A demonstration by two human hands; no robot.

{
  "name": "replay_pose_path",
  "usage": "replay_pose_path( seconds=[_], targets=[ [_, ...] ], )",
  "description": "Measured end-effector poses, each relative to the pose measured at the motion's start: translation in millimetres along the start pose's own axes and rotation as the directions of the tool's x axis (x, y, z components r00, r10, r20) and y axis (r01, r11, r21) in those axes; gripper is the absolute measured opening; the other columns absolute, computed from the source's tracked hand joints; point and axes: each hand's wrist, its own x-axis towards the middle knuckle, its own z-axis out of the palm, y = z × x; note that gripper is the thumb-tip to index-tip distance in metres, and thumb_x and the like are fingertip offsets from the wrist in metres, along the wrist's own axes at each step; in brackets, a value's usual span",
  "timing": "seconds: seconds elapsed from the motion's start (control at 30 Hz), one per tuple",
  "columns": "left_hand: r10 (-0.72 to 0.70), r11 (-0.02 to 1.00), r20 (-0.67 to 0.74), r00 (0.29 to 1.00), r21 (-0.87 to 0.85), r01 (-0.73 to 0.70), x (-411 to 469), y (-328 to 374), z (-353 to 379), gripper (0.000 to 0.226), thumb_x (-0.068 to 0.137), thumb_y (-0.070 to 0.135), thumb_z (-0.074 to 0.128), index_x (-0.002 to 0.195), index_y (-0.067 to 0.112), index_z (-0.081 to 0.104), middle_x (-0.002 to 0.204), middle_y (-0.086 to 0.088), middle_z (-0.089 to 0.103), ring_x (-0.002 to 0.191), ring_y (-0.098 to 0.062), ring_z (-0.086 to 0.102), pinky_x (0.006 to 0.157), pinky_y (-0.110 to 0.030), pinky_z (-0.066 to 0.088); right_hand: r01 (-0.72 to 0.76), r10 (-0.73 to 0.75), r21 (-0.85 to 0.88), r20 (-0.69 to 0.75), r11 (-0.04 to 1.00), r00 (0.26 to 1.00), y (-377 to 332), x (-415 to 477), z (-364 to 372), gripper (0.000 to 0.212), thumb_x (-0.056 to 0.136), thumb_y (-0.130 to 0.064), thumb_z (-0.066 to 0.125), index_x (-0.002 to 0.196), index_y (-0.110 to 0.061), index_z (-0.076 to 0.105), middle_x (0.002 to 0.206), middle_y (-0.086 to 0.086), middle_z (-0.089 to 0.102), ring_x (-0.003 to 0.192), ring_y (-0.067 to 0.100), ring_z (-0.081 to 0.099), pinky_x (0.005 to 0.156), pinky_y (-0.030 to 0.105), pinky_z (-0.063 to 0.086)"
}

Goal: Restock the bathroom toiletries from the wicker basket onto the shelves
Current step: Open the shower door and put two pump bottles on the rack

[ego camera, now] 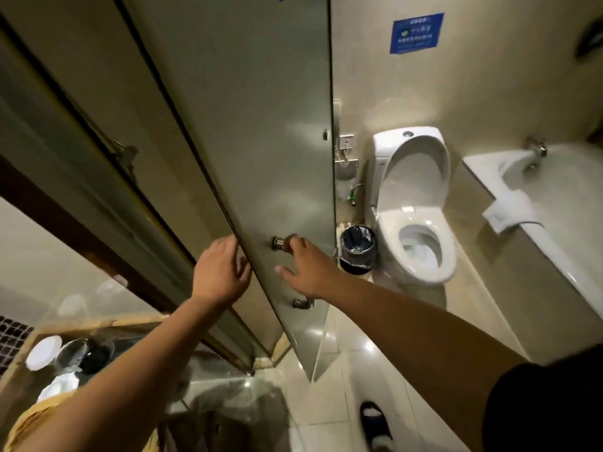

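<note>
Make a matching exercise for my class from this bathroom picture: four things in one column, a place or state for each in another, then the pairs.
Things:
1 toilet lid
2 waste bin
3 blue notice
4 right hand

Places or states:
A high on the wall
B raised
C at the door handle
D on the floor, bag-lined

Pairs: 1-B, 2-D, 3-A, 4-C

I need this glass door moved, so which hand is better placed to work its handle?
Right: the right hand lies over the door handle; the left hand is at the glass door's edge.
</note>
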Motion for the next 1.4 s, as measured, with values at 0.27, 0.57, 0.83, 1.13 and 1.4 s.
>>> replay_pose_path(
  seconds=[0.27, 0.57, 0.83, 1.13, 1.4],
  targets=[
    [0.175, 0.965, 0.087, 0.981, -0.211, -0.154, 4.0, 108.1, 27.1, 0.052, 0.087, 0.036, 0.051, 0.134, 0.015, 0.042, 0.117, -0.017, 0.062, 0.103, -0.036, 0.059, 0.087, -0.041, 0.049, -0.064, 0.096, 0.175, -0.179, 0.982, 0.979, 53.6, -62.7, -47.7, 0.055, 0.085, -0.074, 0.042, 0.112, -0.026, 0.044, 0.113, 0.002, 0.055, 0.1, 0.021, 0.059, 0.083, 0.036, 0.048],
    [0.265, 0.912, 0.068, 0.962, -0.342, -0.227, 31.8, 228.8, 64.4, 0.045, 0.09, 0.034, 0.043, 0.133, 0.02, 0.045, 0.122, 0.0, 0.061, 0.115, -0.021, 0.058, 0.097, -0.043, 0.041, 0.205, -0.113, 0.253, -0.335, 0.945, 0.935, 105.3, -132.0, -112.0, 0.066, 0.101, -0.025, 0.05, 0.156, -0.015, 0.015, 0.159, 0.0, 0.027, 0.145, 0.013, 0.028, 0.116, 0.033, 0.029],
    [0.305, 0.935, 0.087, 0.948, -0.217, -0.281, 60.7, 310.5, 97.8, 0.053, 0.09, 0.027, 0.063, 0.138, 0.027, 0.041, 0.149, -0.003, 0.044, 0.143, -0.022, 0.034, 0.111, -0.053, 0.025, 0.045, -0.203, -0.324, -0.472, 0.945, 0.858, 166.9, -165.3, -162.4, 0.087, 0.091, -0.027, 0.056, 0.156, -0.007, 0.003, 0.163, 0.017, -0.007, 0.151, 0.029, 0.0, 0.121, 0.033, 0.002],
    [0.38, 0.924, 0.202, 0.902, -0.125, -0.362, 102.8, 368.7, 114.8, 0.078, 0.086, 0.019, 0.062, 0.152, 0.034, 0.023, 0.161, 0.001, 0.026, 0.15, -0.023, 0.013, 0.117, -0.051, 0.019, -0.187, -0.006, -0.664, -0.278, 0.724, 0.961, 225.6, -171.6, -202.4, 0.079, 0.095, -0.038, 0.039, 0.155, -0.002, 0.002, 0.163, 0.015, -0.002, 0.15, 0.027, -0.013, 0.121, 0.043, -0.007],
    [0.412, 0.903, 0.293, 0.863, 0.0, -0.43, 137.4, 378.5, 141.7, 0.105, 0.08, 0.012, 0.062, 0.152, 0.042, -0.008, 0.164, 0.0, 0.01, 0.151, -0.026, -0.005, 0.117, -0.054, 0.011, -0.37, 0.314, -0.557, -0.198, 0.743, 0.929, 260.8, -137.0, -202.0, 0.083, 0.095, -0.03, 0.045, 0.153, -0.006, -0.008, 0.164, 0.011, -0.01, 0.148, 0.024, -0.018, 0.119, 0.04, -0.013]
  ],
)
